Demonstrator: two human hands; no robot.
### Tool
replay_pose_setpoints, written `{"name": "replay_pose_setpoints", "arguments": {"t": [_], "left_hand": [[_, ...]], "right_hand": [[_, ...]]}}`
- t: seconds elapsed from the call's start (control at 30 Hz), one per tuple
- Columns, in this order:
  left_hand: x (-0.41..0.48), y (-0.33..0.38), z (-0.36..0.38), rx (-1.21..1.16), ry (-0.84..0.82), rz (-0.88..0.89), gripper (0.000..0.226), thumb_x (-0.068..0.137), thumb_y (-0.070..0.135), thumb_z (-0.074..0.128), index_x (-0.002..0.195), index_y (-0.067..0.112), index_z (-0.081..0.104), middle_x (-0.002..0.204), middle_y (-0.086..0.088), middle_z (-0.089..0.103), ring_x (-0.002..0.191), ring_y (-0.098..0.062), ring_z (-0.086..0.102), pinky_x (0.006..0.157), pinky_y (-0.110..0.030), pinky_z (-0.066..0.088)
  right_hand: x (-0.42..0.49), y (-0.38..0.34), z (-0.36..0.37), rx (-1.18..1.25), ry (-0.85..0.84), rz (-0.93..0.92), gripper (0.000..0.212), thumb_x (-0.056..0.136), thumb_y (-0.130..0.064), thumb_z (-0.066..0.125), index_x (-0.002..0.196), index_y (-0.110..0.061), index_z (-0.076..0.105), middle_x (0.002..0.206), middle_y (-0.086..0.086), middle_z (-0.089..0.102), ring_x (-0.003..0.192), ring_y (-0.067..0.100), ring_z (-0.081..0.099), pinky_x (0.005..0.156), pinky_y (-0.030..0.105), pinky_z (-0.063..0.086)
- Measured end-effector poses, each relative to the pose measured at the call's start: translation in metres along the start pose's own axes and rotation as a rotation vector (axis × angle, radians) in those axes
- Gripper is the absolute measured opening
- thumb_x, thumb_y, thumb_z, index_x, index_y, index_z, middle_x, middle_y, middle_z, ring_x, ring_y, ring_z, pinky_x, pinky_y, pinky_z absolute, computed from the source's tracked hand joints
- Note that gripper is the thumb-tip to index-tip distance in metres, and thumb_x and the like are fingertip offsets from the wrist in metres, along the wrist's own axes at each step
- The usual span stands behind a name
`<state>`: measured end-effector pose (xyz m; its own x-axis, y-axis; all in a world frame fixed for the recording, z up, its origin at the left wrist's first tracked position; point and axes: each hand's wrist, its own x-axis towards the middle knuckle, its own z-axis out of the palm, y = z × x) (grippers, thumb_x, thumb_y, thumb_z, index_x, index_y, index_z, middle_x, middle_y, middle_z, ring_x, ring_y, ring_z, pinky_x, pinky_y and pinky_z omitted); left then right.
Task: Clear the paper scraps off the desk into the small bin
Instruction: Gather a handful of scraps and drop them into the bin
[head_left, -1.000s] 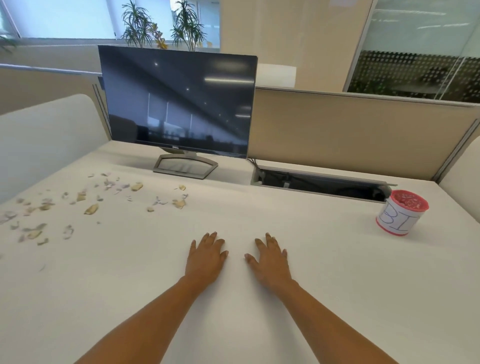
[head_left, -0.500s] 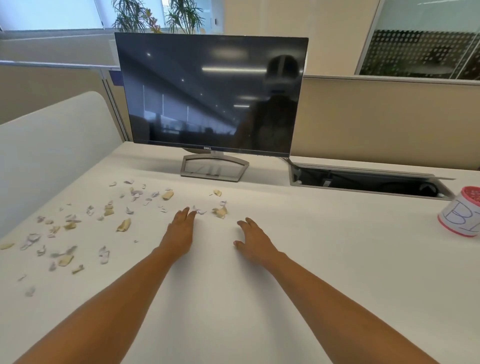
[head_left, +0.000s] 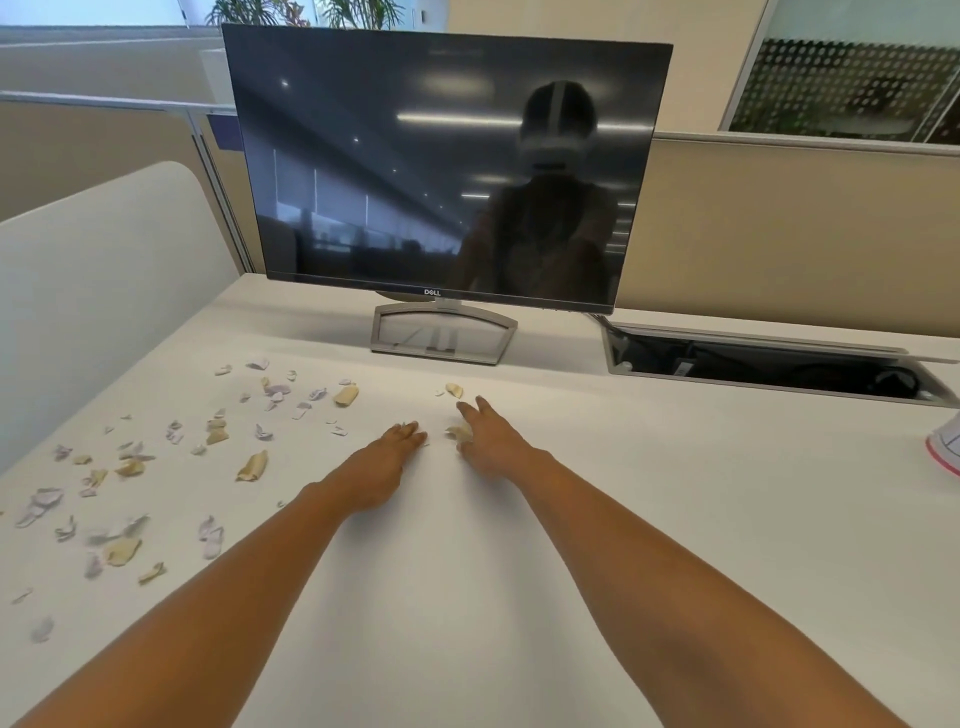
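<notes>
Left hand (head_left: 387, 460) laid flat, fingers straight, nothing held, right hand (head_left: 491, 441) spread against tan scrap (head_left: 459, 431), hold not discernible, small bin (head_left: 946, 447) cropped at right.

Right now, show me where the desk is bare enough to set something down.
Bare desk runs from the right hand out to the bin, bordered behind by the cable hatch. The near strip between both forearms is free too. Crowded: paper scraps cover the left side, from the left hand to the desk's edge.

Dark Dell monitor (head_left: 441, 166) on stand (head_left: 444, 338); open cable hatch (head_left: 769, 364) right; plants (head_left: 358, 10) behind.
</notes>
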<state>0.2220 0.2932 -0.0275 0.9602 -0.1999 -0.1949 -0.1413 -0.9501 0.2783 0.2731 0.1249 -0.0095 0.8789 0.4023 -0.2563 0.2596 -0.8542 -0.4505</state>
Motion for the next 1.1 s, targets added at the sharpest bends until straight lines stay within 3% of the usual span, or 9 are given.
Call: {"name": "replay_pose_setpoints", "arguments": {"t": [0.2,0.3,0.37,0.53,0.63,0.7,0.77,0.87,1.1], "left_hand": [[-0.007,0.001,-0.001,0.132,0.029,0.013,0.054,0.097,0.001,0.025,0.148,0.015,0.014,0.158,-0.003,0.007,0.146,-0.015,0.015,0.116,-0.023,0.012],[-0.006,0.012,-0.002,0.224,0.080,-0.007,0.045,0.100,0.009,0.026,0.144,0.012,0.029,0.155,-0.007,0.024,0.140,-0.020,0.031,0.114,-0.026,0.022],[-0.005,0.017,-0.001,0.300,0.106,-0.013,0.036,0.100,0.013,0.029,0.131,0.007,0.046,0.140,-0.011,0.047,0.125,-0.024,0.048,0.103,-0.028,0.036],[-0.011,0.028,0.002,0.336,0.105,-0.110,0.025,0.096,0.013,0.040,0.104,0.005,0.063,0.111,-0.015,0.064,0.101,-0.029,0.060,0.087,-0.034,0.045],[-0.021,0.041,0.001,0.368,0.185,-0.083,0.007,0.079,0.007,0.067,0.085,0.005,0.069,0.090,-0.015,0.069,0.085,-0.028,0.066,0.073,-0.030,0.053],[-0.030,0.051,-0.002,0.381,0.144,-0.121,0.026,0.074,-0.002,0.066,0.057,0.008,0.048,0.065,-0.010,0.055,0.071,-0.027,0.059,0.058,-0.028,0.041],[-0.034,0.052,0.009,0.375,0.167,-0.098,0.043,0.082,-0.007,0.048,0.054,0.012,0.023,0.058,-0.004,0.028,0.073,-0.026,0.044,0.054,-0.027,0.028],[-0.042,0.059,0.013,0.404,0.185,-0.087,0.044,0.081,-0.008,0.044,0.054,0.013,0.016,0.058,-0.002,0.019,0.072,-0.024,0.038,0.046,-0.023,0.014],[-0.055,0.090,0.027,0.385,0.192,-0.115,0.045,0.081,-0.003,0.046,0.054,0.016,0.017,0.060,-0.002,0.028,0.073,-0.026,0.047,0.063,-0.028,0.032]], "right_hand": [[0.007,-0.002,0.016,-0.186,-0.018,-0.118,0.044,0.099,-0.014,0.035,0.142,-0.008,0.030,0.152,0.016,0.023,0.138,0.030,0.026,0.112,0.038,0.029],[-0.002,-0.004,0.023,-0.188,0.102,-0.209,0.031,0.095,-0.004,0.038,0.123,-0.002,0.053,0.120,0.016,0.051,0.118,0.033,0.047,0.084,0.033,0.044],[-0.011,-0.005,0.028,-0.167,0.170,-0.230,0.028,0.093,-0.001,0.038,0.114,0.000,0.058,0.105,0.016,0.053,0.108,0.033,0.050,0.073,0.032,0.039],[-0.031,-0.004,0.035,-0.207,0.241,-0.287,0.030,0.090,0.001,0.039,0.106,0.000,0.065,0.102,0.016,0.060,0.102,0.030,0.048,0.074,0.035,0.039],[-0.044,-0.001,0.034,-0.200,0.235,-0.282,0.029,0.086,0.006,0.039,0.099,0.003,0.065,0.099,0.018,0.060,0.099,0.031,0.050,0.077,0.038,0.041],[-0.053,0.002,0.031,-0.210,0.215,-0.274,0.025,0.086,0.006,0.040,0.095,0.005,0.064,0.099,0.020,0.060,0.098,0.032,0.051,0.076,0.037,0.041],[-0.061,0.007,0.027,-0.208,0.181,-0.259,0.022,0.087,0.002,0.043,0.095,0.006,0.063,0.101,0.021,0.061,0.098,0.032,0.053,0.076,0.036,0.041],[-0.074,0.020,0.019,-0.154,0.137,-0.209,0.018,0.085,0.001,0.049,0.094,0.010,0.062,0.102,0.022,0.064,0.097,0.034,0.058,0.079,0.036,0.045],[-0.116,0.066,-0.010,-0.019,0.162,-0.046,0.019,0.085,-0.001,0.051,0.094,0.004,0.067,0.106,0.017,0.068,0.095,0.028,0.064,0.071,0.022,0.043]]}}
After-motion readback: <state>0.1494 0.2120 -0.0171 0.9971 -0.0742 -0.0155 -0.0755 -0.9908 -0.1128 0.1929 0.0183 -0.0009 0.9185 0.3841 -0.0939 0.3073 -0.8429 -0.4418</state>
